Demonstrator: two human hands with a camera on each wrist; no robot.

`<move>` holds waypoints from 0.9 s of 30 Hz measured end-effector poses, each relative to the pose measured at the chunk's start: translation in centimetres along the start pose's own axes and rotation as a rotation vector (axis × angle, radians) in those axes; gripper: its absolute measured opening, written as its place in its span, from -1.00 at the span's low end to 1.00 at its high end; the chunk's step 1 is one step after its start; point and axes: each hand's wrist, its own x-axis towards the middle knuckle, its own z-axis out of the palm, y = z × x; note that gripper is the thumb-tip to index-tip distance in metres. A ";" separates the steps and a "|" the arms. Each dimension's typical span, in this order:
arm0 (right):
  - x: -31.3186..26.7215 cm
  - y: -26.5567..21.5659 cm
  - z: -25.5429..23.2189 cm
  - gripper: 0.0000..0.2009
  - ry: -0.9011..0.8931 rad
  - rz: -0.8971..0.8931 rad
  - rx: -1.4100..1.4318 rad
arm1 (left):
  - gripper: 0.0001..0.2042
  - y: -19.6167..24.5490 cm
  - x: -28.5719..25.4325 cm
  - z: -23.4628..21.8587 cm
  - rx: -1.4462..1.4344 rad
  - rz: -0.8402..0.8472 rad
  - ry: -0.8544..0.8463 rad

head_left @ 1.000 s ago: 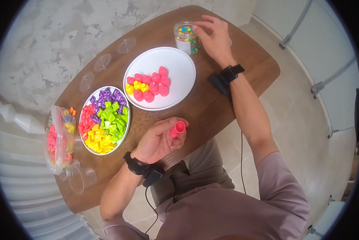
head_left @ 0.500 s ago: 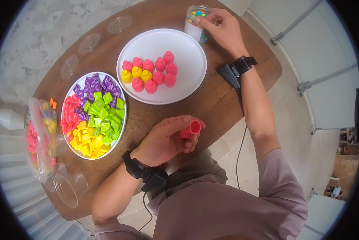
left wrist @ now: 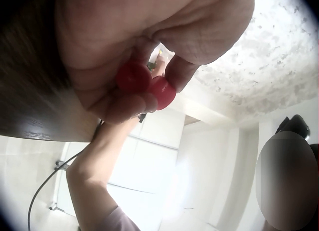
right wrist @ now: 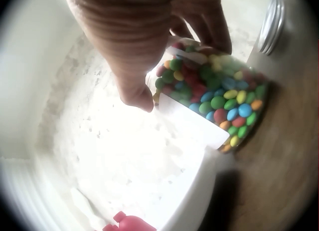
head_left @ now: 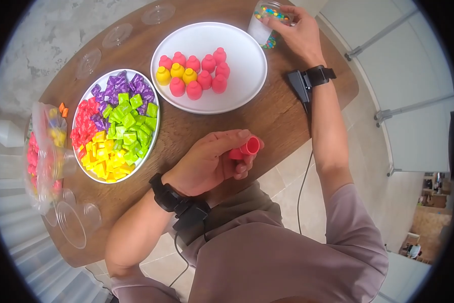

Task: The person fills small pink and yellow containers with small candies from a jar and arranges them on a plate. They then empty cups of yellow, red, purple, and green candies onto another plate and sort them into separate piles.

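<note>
My left hand [head_left: 209, 161] holds a small pink-red plastic bottle-shaped capsule [head_left: 251, 146], its hollow mouth facing up. In the left wrist view two rounded red ends, the capsule [left wrist: 162, 93] and a second red piece [left wrist: 133, 77], show between the fingers and thumb. At the back right, my right hand [head_left: 305, 39] grips the upper part of a clear jar [head_left: 260, 31] of colourful button candies. The right wrist view has the thumb on one side of the jar and fingers at the far side, over many candies [right wrist: 218, 102] behind the glass and a white label [right wrist: 192, 122].
A white plate [head_left: 239, 93] bears several pink and yellow capsules. Left of it, another plate [head_left: 153, 139] holds purple, red, green and yellow wrapped sweets. Clear lids [head_left: 117, 35] lie along the far edge. A plastic bag [head_left: 45, 156] and clear cups [head_left: 70, 222] stand at the left.
The head view has shifted, so the plates sit higher in it. My right hand has moved from the jar's rim to a hold around its upper part. The left hand still holds the capsule.
</note>
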 end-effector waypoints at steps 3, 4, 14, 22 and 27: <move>-0.3 -1.1 -0.5 -0.41 0.160 -0.074 -0.046 | -0.63 0.1 -0.1 0.2 0.008 0.003 -0.005; -0.2 -1.6 -0.9 -0.41 0.164 -0.074 -0.043 | -0.62 0.1 -0.1 0.2 0.006 0.009 0.002; -1.8 -6.0 1.4 -0.40 -0.073 -0.314 0.374 | -0.60 0.0 0.0 0.2 -0.005 -0.008 0.027; -1.9 -7.0 1.7 -0.51 -0.266 -0.399 0.109 | -0.60 -0.1 0.1 -0.3 -0.040 -0.002 -0.021; -2.2 -6.8 2.9 -0.71 -0.276 -0.198 0.417 | -0.61 -0.2 0.1 -0.3 -0.041 -0.016 -0.017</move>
